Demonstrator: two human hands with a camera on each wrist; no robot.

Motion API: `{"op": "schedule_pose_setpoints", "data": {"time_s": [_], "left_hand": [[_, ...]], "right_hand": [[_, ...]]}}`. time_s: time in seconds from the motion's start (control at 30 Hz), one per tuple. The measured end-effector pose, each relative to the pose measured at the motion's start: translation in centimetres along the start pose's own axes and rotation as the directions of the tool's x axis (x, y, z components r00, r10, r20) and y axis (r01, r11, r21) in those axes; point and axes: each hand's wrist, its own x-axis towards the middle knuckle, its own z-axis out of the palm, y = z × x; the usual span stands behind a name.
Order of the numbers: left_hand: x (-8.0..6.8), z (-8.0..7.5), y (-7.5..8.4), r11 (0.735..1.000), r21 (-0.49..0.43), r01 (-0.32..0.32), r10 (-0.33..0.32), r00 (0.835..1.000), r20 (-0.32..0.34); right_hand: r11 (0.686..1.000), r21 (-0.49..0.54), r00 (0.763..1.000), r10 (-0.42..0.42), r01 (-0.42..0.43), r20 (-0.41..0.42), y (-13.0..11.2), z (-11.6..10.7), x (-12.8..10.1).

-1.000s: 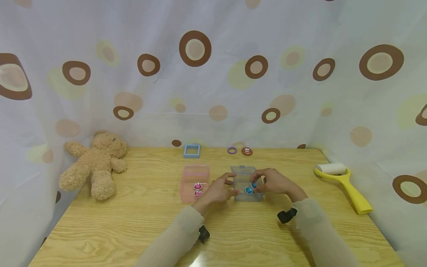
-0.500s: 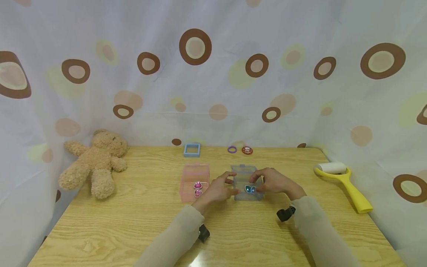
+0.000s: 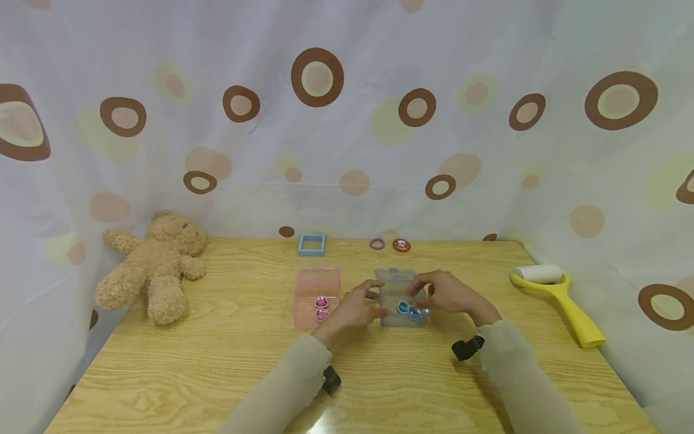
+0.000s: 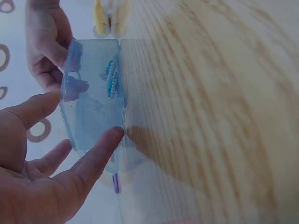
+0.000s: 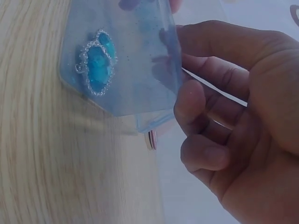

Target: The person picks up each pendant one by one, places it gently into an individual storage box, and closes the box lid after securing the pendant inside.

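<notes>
From the head view, a person's two hands flank a clear blue box standing upright near the middle of a wooden tabletop, its lid tipped back on the far side; two blue gems lie on its floor. The left hand spreads its fingers against the left side of the box; the right hand arches over the right side, fingers bent and parted, with no gem visible between them. A pink box stands to the left. From the left wrist, the left hand's nearly straight fingers touch the rim and lower wall without closing round anything. The box looks thin, stiff and light, so it would probably slide easily; opposite walls, held low, seem the safest grip, as the lid might flex. From the right wrist, the right hand's fingertips show dimly through the wall, apart from the gems. These look light and hard, with slick faces; their beaded silver borders should give better purchase than the stones, though the beading may be delicate.
</notes>
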Motion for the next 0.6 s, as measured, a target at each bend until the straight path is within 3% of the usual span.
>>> {"op": "schedule_pose_setpoints", "data": {"time_s": [0.17,0.6], "left_hand": [[0.0,0.0,0.1,1.000,0.007,-0.002,0.002,1.000,-0.001],[0.1,0.0,-0.1,0.999,0.019,-0.028,0.028,1.000,-0.004]], "right_hand": [[1.000,-0.008,0.997,0.018,-0.018,-0.071,0.2,-0.3,-0.1],[0.979,0.125,0.965,0.181,-0.159,-0.189,1.1,-0.9,0.3]]}}
